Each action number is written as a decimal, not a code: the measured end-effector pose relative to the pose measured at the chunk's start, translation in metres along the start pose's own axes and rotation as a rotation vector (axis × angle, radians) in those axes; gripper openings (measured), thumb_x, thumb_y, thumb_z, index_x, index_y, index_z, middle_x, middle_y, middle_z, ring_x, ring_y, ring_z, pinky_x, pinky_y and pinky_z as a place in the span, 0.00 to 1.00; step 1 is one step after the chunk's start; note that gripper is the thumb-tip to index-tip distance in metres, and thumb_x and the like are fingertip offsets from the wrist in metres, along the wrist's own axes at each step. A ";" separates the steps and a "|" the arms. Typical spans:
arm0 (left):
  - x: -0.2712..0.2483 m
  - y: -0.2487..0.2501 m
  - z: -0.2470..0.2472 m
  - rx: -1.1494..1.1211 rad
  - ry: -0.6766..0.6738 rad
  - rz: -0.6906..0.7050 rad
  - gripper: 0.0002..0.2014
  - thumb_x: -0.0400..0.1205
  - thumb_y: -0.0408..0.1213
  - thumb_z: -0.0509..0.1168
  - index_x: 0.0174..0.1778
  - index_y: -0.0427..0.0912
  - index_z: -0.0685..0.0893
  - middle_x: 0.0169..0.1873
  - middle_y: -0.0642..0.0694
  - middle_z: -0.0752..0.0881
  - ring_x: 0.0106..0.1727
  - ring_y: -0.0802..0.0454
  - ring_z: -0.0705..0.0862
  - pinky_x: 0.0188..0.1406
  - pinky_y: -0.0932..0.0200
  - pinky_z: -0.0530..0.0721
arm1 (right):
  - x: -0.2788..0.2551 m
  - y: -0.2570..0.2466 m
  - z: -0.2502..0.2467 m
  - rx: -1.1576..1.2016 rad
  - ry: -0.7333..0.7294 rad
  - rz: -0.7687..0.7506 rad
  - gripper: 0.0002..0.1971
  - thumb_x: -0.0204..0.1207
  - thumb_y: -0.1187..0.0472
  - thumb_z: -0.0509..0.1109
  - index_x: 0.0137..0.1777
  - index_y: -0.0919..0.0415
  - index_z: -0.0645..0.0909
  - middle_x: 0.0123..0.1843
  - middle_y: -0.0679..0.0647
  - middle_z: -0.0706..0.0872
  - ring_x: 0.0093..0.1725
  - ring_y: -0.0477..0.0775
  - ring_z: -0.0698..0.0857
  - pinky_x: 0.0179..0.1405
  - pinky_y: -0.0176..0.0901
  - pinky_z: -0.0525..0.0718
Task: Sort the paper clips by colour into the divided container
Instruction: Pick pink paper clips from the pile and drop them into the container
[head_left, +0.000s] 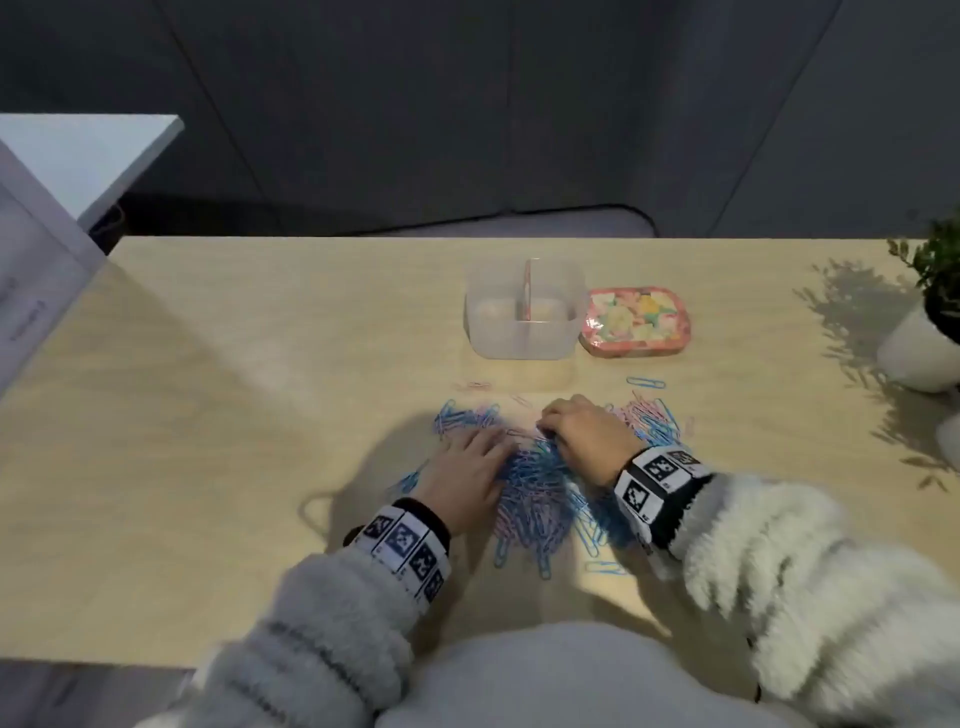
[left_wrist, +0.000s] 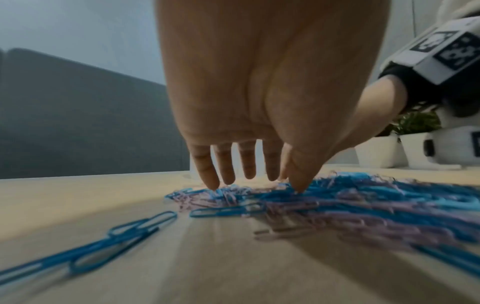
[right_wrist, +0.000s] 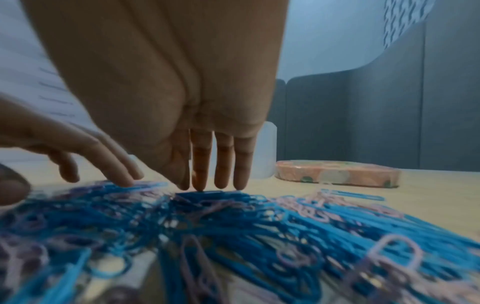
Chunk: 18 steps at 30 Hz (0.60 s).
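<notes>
A wide pile of blue and pink paper clips (head_left: 540, 483) lies on the wooden table, near me. My left hand (head_left: 467, 462) rests palm down on its left side, straight fingers (left_wrist: 207, 174) touching the clips (left_wrist: 337, 205). My right hand (head_left: 582, 431) presses down on the pile's far middle, fingertips (right_wrist: 221, 181) straight on blue clips (right_wrist: 213, 194). Neither hand holds a clip. The clear divided container (head_left: 524, 343) stands beyond the pile, both compartments look bare.
A pink flowered tin lid (head_left: 639, 322) lies right of the container. Stray clips lie apart: one blue (head_left: 645, 383), one pink (head_left: 475, 385). A potted plant in a white pot (head_left: 924, 343) stands at the table's right edge. A white board (head_left: 41, 218) rises at the left.
</notes>
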<state>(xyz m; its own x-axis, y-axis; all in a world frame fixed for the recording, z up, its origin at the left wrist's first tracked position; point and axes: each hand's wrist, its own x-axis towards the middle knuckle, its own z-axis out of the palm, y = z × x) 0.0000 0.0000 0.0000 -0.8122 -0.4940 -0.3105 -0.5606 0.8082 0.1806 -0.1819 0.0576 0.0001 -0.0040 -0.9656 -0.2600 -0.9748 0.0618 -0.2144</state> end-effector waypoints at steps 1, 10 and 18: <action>0.000 0.002 0.002 0.014 -0.011 0.012 0.25 0.84 0.43 0.53 0.78 0.48 0.60 0.79 0.46 0.61 0.78 0.44 0.60 0.77 0.45 0.61 | 0.000 0.003 0.000 -0.032 0.003 0.044 0.16 0.77 0.65 0.60 0.62 0.58 0.80 0.64 0.55 0.79 0.62 0.59 0.74 0.60 0.54 0.78; -0.001 -0.007 0.002 -0.069 0.178 -0.091 0.17 0.85 0.46 0.50 0.70 0.50 0.70 0.69 0.49 0.72 0.69 0.47 0.70 0.66 0.51 0.69 | -0.011 0.026 -0.009 0.154 0.164 0.198 0.14 0.79 0.61 0.61 0.60 0.58 0.82 0.60 0.57 0.85 0.58 0.62 0.77 0.59 0.51 0.75; 0.016 -0.026 -0.008 -0.045 0.101 -0.157 0.19 0.85 0.45 0.53 0.72 0.50 0.69 0.73 0.48 0.69 0.72 0.48 0.69 0.68 0.51 0.69 | 0.030 -0.014 -0.007 0.182 0.030 0.175 0.15 0.72 0.53 0.71 0.52 0.63 0.85 0.53 0.60 0.82 0.56 0.61 0.78 0.55 0.51 0.78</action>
<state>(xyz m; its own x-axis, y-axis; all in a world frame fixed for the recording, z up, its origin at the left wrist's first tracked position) 0.0004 -0.0309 -0.0024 -0.7251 -0.6444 -0.2429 -0.6864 0.7046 0.1800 -0.1696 0.0260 0.0021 -0.1782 -0.9432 -0.2805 -0.9026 0.2702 -0.3350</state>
